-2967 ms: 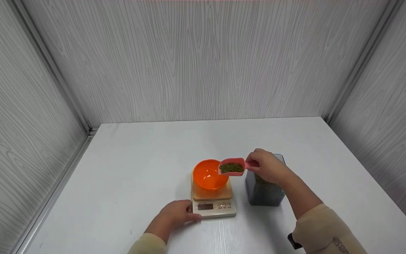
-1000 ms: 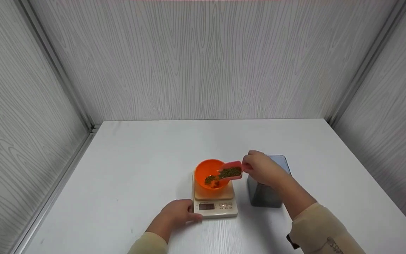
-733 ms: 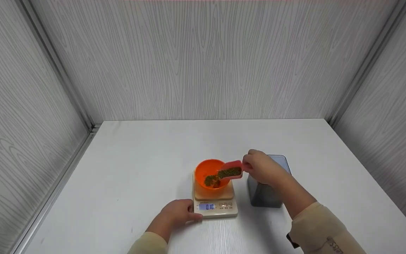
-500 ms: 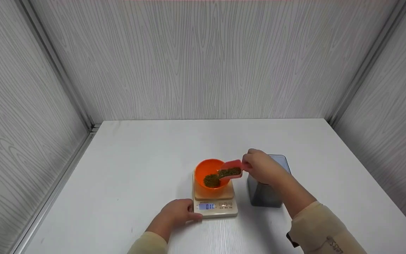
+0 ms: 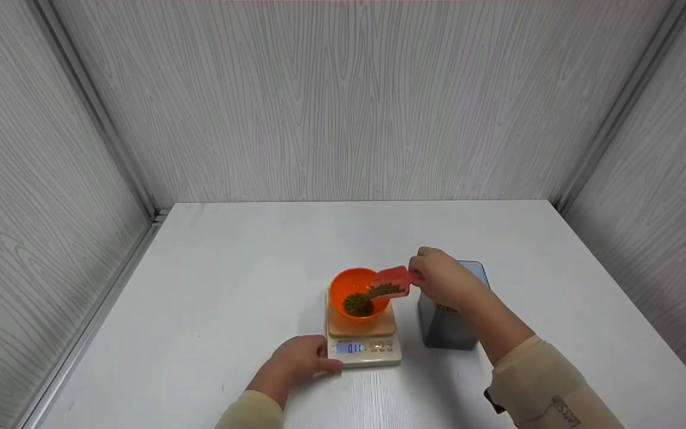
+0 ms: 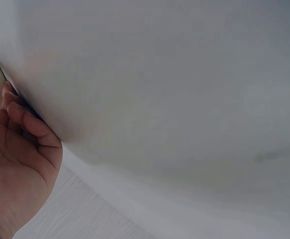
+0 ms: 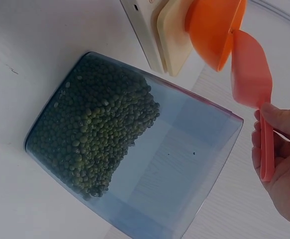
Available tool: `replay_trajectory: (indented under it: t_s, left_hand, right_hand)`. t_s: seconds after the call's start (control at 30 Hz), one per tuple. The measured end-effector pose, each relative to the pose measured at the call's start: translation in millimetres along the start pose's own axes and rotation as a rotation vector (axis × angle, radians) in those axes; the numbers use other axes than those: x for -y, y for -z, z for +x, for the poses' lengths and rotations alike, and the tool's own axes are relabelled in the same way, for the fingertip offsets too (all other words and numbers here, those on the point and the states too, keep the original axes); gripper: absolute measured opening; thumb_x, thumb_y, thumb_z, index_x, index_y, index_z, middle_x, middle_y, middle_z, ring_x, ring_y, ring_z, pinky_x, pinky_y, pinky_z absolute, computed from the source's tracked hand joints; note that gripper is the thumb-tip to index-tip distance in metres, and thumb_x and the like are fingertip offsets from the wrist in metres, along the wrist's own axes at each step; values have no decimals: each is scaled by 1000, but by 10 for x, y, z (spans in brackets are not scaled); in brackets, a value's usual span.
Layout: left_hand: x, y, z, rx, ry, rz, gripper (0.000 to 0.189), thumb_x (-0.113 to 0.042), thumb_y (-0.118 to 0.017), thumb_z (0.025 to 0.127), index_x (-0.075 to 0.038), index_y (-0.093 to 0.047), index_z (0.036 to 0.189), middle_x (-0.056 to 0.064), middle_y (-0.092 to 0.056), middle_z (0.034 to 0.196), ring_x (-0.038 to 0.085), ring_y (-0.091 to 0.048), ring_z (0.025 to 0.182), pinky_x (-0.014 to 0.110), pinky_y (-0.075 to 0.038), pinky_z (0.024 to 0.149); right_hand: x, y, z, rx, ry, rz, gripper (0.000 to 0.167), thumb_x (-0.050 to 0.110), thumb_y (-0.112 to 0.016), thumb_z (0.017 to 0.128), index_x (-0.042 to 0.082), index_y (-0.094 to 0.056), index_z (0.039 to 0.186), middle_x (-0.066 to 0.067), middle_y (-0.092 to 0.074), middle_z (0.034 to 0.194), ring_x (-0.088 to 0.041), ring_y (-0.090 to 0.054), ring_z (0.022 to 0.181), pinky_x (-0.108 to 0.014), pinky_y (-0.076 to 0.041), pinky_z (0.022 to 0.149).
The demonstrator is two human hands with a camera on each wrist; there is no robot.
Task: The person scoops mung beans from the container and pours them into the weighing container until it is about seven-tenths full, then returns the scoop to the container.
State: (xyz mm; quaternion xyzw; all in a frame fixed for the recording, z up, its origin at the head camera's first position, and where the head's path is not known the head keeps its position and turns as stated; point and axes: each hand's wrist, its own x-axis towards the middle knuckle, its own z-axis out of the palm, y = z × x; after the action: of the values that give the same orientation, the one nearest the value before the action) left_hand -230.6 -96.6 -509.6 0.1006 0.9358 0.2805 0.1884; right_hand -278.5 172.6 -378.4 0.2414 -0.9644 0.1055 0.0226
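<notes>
My right hand (image 5: pixel 443 279) pinches the handle of a pink scoop (image 5: pixel 392 280), which tips over the right rim of an orange bowl (image 5: pixel 348 282). Green mung beans (image 5: pixel 357 304) lie heaped in the bowl, and some are still in the scoop. The bowl sits on a cream kitchen scale (image 5: pixel 373 360) whose lit display seems to read 0.11. At the scale's front left corner, my left hand (image 5: pixel 300 359) holds on, thumb along the front edge and fingers by the left side. In the left wrist view its fingers (image 6: pixel 28 122) are curled against the side.
A clear bluish container (image 7: pixel 184 144), partly filled with mung beans, stands right of the scale, below the right forearm. White table (image 5: pixel 230 268) surrounds these things, with grey wood-grain panels (image 5: pixel 319 107) at the back and both sides.
The scoop has moved left over the bowl and tilted. Beans have run from it into the bowl, which held none at first. The display has lit up. The left hand stays put.
</notes>
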Motion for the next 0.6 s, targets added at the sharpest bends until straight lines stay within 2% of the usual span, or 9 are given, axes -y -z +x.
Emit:
replay_trajectory:
  t_s: [0.17, 0.6]
  left_hand:
    - [-13, -2, -9, -11, -3, 14, 40, -49, -70, 73, -15, -49, 71, -2, -42, 62, 16, -44, 66, 32, -33, 60]
    - [-27, 4, -32, -6, 8, -2, 38, -48, -70, 73, -16, -51, 74, -1, -45, 65, 16, -45, 68, 33, -33, 62]
  right_hand:
    - [14, 18, 8, -38, 77, -51, 7, 3, -67, 80, 6, -65, 85, -3, -51, 77, -16, -47, 70, -28, -45, 65]
    - [80, 66, 5, 12, 8, -61, 11, 5, -68, 80, 8, -66, 89, -2, -52, 80, -17, -48, 74, -28, -46, 68]
